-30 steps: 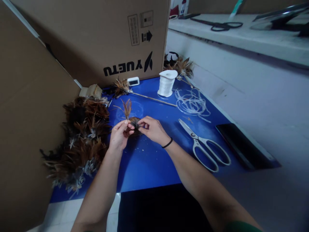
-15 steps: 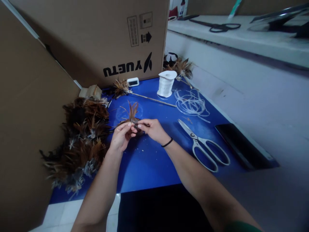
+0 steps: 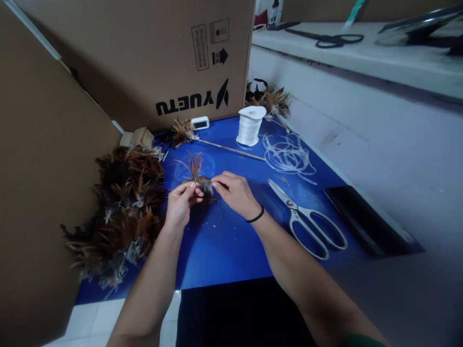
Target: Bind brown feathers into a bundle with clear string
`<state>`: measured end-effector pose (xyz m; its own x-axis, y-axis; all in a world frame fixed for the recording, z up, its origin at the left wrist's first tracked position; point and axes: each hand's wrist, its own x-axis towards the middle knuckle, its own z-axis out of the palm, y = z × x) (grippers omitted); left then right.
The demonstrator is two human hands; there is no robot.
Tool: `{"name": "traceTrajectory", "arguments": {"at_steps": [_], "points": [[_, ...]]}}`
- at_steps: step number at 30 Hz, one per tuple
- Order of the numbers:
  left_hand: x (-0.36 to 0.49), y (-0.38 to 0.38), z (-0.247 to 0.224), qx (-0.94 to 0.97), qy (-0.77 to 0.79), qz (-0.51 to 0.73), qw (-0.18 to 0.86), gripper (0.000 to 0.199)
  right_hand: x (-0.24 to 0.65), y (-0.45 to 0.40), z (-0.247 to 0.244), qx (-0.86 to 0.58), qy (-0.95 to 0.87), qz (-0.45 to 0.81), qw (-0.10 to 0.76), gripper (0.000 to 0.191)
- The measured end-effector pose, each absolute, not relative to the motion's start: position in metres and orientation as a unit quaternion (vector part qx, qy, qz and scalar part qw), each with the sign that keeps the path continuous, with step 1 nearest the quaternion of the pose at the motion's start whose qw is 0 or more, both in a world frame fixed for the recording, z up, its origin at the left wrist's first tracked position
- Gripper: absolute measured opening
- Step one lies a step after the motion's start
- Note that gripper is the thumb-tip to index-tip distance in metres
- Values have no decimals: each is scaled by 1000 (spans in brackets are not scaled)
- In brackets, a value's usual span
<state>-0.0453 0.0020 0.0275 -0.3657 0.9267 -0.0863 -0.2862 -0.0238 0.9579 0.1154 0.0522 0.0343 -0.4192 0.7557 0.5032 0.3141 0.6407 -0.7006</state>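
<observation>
My left hand (image 3: 180,201) pinches a small tuft of brown feathers (image 3: 195,167) between thumb and fingers, the tips pointing up and away from me. Just to its right, my right hand (image 3: 237,193) is closed in a pinch beside the tuft's base. Whatever lies between those fingertips is too small to make out. Behind and below the fingers, a darker feather bundle (image 3: 206,189) lies on the blue table (image 3: 217,250), partly hidden by my left hand. Large scissors (image 3: 296,207), their blades nearly closed, rest to the right of my right hand.
Piled feather bunches (image 3: 126,207) line the left side. Behind my hands lie a feather-tipped stick (image 3: 231,149), a white spool (image 3: 249,126), a small digital display (image 3: 200,123) and tangled clear strips (image 3: 289,155). A dark phone-like slab (image 3: 369,221) is at right. A cardboard box (image 3: 144,58) stands behind.
My right hand has shifted slightly right, away from my left hand, uncovering more of the bundle. The tuft in my left hand now leans a little further left.
</observation>
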Motion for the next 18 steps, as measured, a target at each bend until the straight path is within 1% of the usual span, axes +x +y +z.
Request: {"name": "traceTrajectory", "arguments": {"at_steps": [4,8,11,14,18], "points": [[-44,3,25,340,534,654,414,25,114,48,36,-326,-831,208,400,22],[-42,3,22,388,557,651,340,22,113,45,37,-335,-837,194,388,18],[-40,1,21,418,571,638,304,20,112,45,38,-340,-834,193,389,17],[-38,-1,22,434,583,626,283,19,112,44,37,-343,-831,196,392,16],[-37,-1,22,442,585,619,280,18,112,43,37,-344,-826,202,397,16]]}}
